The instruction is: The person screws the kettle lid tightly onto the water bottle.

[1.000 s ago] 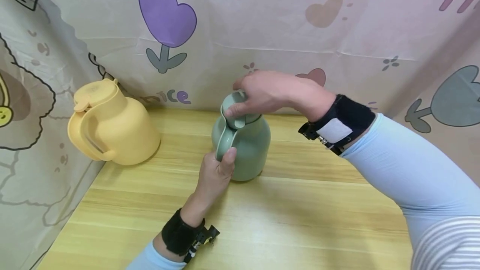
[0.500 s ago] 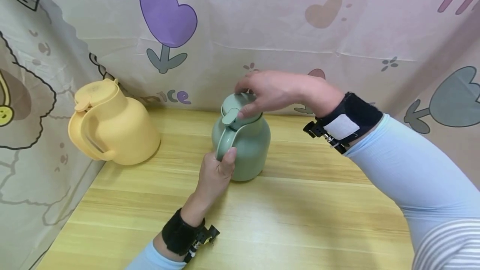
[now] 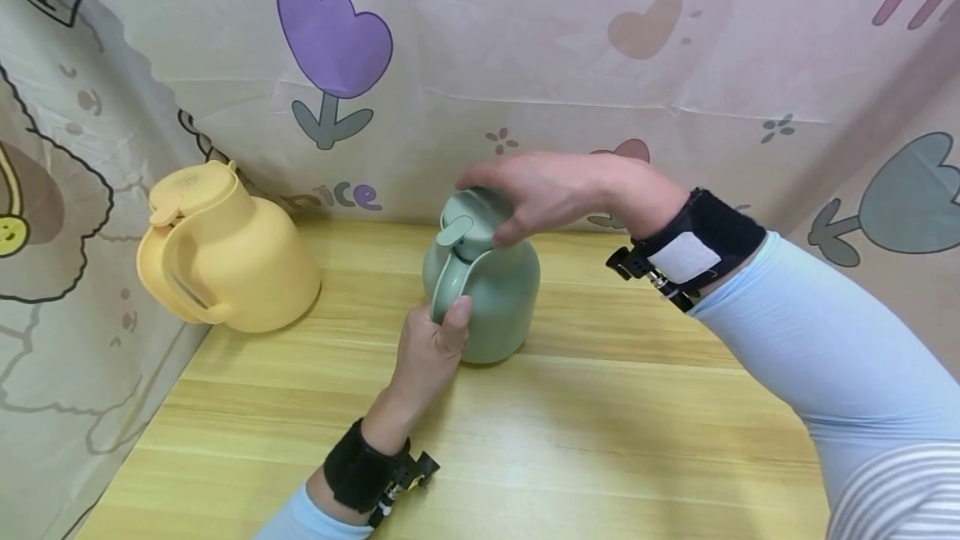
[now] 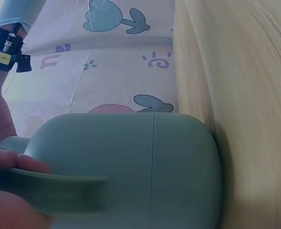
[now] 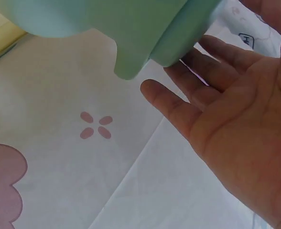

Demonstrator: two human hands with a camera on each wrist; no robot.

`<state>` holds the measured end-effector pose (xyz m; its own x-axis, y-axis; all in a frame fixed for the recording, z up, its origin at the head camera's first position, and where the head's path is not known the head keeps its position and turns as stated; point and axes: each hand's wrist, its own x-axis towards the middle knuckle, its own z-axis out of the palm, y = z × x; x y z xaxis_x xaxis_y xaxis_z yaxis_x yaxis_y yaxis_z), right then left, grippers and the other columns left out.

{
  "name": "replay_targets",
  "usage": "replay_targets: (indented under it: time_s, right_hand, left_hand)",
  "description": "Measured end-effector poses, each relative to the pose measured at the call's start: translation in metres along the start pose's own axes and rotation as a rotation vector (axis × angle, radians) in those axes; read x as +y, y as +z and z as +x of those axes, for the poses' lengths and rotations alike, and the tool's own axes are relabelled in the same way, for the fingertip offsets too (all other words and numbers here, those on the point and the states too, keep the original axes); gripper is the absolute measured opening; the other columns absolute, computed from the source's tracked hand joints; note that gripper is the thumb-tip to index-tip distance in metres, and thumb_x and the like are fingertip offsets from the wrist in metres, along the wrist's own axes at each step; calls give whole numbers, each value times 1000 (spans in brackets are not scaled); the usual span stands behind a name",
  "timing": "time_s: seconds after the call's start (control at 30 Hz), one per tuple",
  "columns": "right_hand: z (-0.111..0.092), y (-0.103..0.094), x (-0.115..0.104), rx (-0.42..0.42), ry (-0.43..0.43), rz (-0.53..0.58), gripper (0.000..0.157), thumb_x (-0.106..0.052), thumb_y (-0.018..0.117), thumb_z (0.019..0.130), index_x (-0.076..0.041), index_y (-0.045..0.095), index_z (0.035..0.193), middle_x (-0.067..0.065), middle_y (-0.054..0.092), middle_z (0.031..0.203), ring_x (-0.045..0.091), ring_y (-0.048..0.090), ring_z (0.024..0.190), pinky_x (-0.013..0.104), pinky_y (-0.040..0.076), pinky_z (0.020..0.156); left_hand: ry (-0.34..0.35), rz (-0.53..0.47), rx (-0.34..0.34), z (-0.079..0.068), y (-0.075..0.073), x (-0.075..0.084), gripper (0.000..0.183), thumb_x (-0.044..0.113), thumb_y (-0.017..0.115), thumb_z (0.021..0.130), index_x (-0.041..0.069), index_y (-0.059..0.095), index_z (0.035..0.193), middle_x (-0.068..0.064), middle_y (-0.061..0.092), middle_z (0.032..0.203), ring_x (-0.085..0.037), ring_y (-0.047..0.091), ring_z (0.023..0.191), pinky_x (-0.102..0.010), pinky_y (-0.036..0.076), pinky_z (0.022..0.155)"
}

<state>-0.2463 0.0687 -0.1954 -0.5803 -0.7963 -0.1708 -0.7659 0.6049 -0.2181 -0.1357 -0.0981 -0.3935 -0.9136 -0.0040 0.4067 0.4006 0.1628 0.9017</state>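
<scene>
A green thermos jug [image 3: 498,307] stands upright on the table in the head view. My left hand [image 3: 433,344] grips its handle [image 3: 448,282], fingers wrapped round it with the thumb on top. The jug's lid [image 3: 480,211] sits in the neck, its tab [image 3: 454,232] lying over the top of the handle. Over the lid's right side is my right hand [image 3: 540,190], slightly blurred. In the right wrist view its fingers [image 5: 174,105] are spread and nearly straight, with fingertips right at the lid's edge. The left wrist view shows the jug's side and handle close up.
A yellow thermos jug [image 3: 255,265] stands at the left of the wooden table [image 3: 637,440], its handle facing left and forward. Behind the table hangs a printed cloth [image 3: 510,40], close to the green jug, and another cloth side [image 3: 75,340] lies to the left.
The lid has turned clockwise, its tab swinging left to lie over the handle. My right hand has loosened and shifted right off the tab. The left hand has stayed put.
</scene>
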Motion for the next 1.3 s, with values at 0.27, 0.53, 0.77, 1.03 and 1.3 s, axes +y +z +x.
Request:
replay_targets:
  time_s: [0.27,0.53,0.77,1.03,1.3]
  right_hand:
    - [2,4,-4,70,71,-70,74,-62,69,77,-15,48,130,-1,52,116,17,49,102,35,43,87]
    - [2,6,-5,51,-1,-26,72,-41,70,79,-15,40,139,-2,53,118,15,51,102,34,45,88]
    - [4,8,-4,97,81,-42,70,-55,70,78,-15,47,129,-2,57,107,16,53,94,33,45,79]
    - [1,7,-4,102,79,-36,82,-63,69,76,-14,42,136,1,53,124,16,50,107,37,43,92]
    - [2,10,-5,98,51,-16,65,-47,69,79,-15,46,130,-2,56,107,15,53,94,32,45,81]
  left_hand:
    - [14,2,6,-1,0,-1,63,50,51,95,8,42,49,-1,40,44,-11,38,40,-29,31,39]
    - [8,-4,10,-1,0,-2,61,47,52,95,8,42,49,-2,40,43,-12,38,39,-29,31,39]
    - [5,-7,7,0,1,-2,61,47,52,95,8,43,50,-1,41,44,-12,39,40,-29,31,40]
    - [23,-20,-13,0,1,-2,59,45,52,96,8,43,51,-1,41,45,-13,39,40,-28,32,39]
    - [4,-25,-5,-1,-1,-1,62,50,53,94,7,43,51,-2,41,45,-14,40,40,-29,32,40]
